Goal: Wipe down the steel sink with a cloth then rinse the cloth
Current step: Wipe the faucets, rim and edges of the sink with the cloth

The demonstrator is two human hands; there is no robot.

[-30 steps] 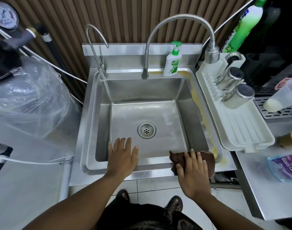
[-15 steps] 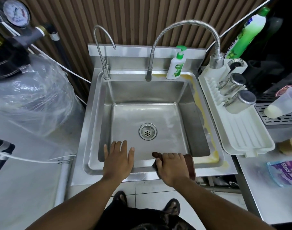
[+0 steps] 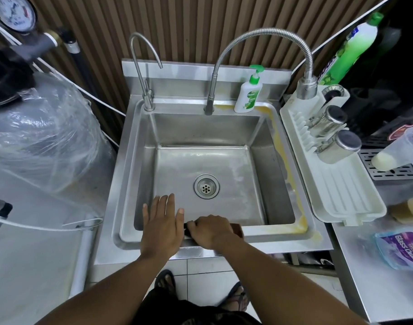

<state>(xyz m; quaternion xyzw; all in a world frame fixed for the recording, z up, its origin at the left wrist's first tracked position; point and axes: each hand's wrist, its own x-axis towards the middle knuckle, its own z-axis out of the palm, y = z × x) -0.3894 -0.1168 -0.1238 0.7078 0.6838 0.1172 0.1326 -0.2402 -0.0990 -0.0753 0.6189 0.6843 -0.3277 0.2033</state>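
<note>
**Cloth pressed to the front rim, other hand bracing**

The steel sink (image 3: 283, 236) fills the middle of the view, its basin dry-looking and dull, with a pale smear on the floor to the right of the drain (image 3: 206, 186). A yellowish film (image 3: 280, 151) runs along the right rim and round the near right corner, so that edge looks like the part most in need of the cloth.

The left hand (image 3: 162, 221) lies flat on the front rim, its grip fully open, fingers straight and reaching over the basin edge, holding nothing. It seems to be there as a brace, steadying the body while the other arm pushes.

The right hand (image 3: 210, 231) sits just beside it, thumb of one nearly touching knuckles of the other. Its grip is curled down over the brown cloth (image 3: 237, 231), bunching it against the front rim; only the cloth's right end shows past the knuckles. Curled fingers give downward pressure for scrubbing.

The bendy tap (image 3: 259, 35) hangs off to the right, outside the basin, so it would need swinging back for the rinse.
</note>
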